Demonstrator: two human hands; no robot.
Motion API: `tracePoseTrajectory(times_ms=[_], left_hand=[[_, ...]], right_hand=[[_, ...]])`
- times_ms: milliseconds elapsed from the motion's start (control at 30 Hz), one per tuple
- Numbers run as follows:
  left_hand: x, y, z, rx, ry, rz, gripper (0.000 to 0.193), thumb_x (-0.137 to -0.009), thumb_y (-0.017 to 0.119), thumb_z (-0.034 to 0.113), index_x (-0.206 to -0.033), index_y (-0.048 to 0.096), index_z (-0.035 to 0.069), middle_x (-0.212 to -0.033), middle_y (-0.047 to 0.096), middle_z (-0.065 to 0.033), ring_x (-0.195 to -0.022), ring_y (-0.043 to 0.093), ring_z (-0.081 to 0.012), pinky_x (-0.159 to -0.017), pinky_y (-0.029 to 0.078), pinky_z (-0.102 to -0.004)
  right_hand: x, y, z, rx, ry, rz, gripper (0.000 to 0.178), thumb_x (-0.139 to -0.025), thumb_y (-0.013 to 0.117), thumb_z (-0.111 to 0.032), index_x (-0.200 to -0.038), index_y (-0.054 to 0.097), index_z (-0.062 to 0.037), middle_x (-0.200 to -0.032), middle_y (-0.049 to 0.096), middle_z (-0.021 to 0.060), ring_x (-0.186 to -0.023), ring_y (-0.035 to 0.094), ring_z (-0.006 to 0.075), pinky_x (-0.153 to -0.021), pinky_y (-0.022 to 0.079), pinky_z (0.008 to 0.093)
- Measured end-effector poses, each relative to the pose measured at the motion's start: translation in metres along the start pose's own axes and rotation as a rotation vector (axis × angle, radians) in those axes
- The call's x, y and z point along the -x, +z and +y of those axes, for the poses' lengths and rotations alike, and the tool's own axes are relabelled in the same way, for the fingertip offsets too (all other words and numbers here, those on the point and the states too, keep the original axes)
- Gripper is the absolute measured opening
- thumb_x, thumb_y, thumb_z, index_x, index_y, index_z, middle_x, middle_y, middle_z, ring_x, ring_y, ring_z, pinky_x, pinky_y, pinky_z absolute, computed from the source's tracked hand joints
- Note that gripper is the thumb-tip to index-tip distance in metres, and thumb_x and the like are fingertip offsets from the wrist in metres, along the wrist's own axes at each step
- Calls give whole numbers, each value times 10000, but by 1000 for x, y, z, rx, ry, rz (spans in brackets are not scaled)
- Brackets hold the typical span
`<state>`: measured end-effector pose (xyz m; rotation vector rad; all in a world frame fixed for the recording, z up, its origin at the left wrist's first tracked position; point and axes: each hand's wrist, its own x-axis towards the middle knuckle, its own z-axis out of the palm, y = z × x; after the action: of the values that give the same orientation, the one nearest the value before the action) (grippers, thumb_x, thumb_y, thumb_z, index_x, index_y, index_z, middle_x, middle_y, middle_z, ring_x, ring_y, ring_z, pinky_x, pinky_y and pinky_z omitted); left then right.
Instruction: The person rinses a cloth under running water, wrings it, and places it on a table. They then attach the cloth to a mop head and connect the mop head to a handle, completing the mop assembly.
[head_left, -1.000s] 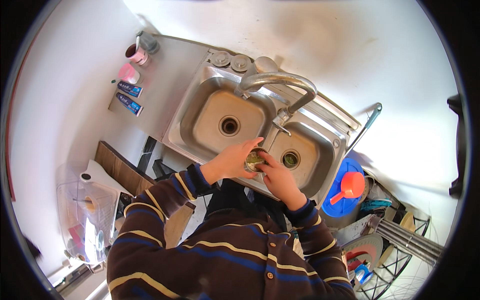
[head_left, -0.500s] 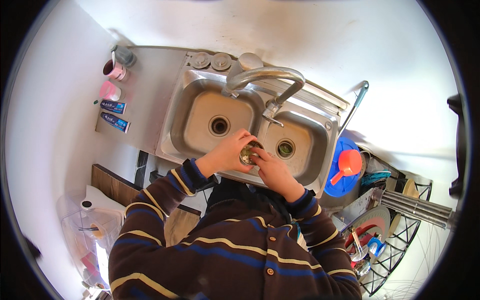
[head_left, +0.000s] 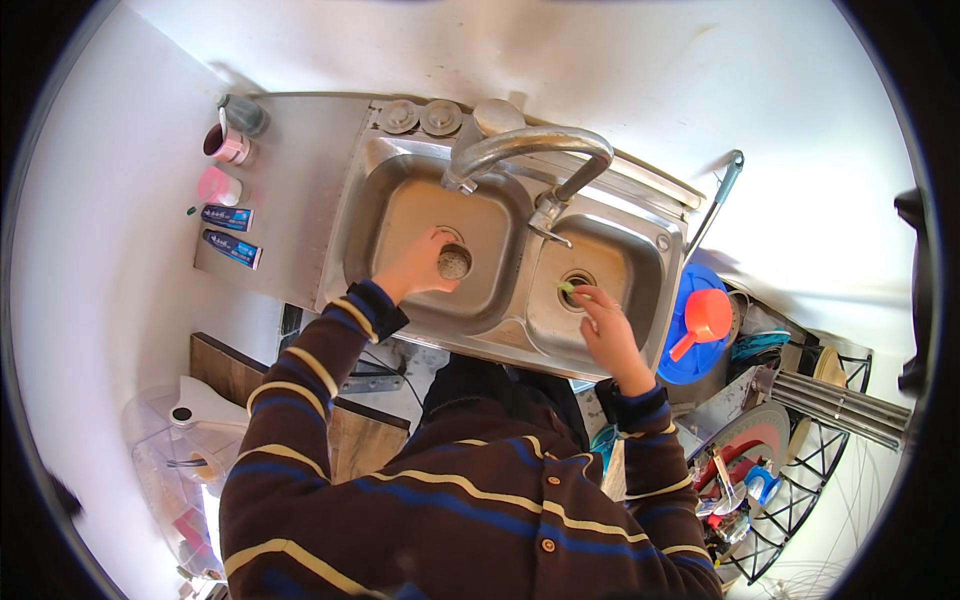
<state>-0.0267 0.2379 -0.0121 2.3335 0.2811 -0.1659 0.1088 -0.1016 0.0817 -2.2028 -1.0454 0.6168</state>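
- One steel sink [head_left: 640, 345], two basins, two drains; one tap [head_left: 530, 150]
- Left hand [head_left: 420, 268] grips the strainer [head_left: 454, 264] at the left drain; right hand [head_left: 605, 325] pinches a green scrap [head_left: 567, 288] over the right drain
- Two tubes [head_left: 228, 233], white walls

Both hands [head_left: 418, 268] [head_left: 606, 330] apart, fingers curled

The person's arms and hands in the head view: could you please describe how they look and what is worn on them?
Both arms wear long dark brown knit sleeves with thin yellow and blue stripes and navy ribbed cuffs. The left hand and right hand are bare: no gloves, and no rings or watch that I can make out.
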Motion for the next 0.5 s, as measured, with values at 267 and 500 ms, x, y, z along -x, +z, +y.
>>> tracePoseTrajectory(times_ms=[267, 500], left_hand=[[-50, 25, -64, -556, -179, -219, 762, -591, 805, 475, -1187, 587, 53, -1151, 588, -130, -1114, 577, -289, -916, 458, -447], [-84, 71, -104, -535, -187, -227, 761, -598, 839, 449, -1171, 571, 27, -1216, 572, -142, -1164, 547, -294, -945, 436, -461]], right_hand=[[5, 4, 66, 17, 247, 157, 388, -795, 540, 1, -1159, 662, -54, -1371, 506, 148, -1147, 566, 350, -905, 500, 379], [31, -5, 58, -156, 363, 229, 287, -839, 541, 14, -1096, 659, -37, -1152, 612, 124, -985, 629, 258, -791, 528, 315]])
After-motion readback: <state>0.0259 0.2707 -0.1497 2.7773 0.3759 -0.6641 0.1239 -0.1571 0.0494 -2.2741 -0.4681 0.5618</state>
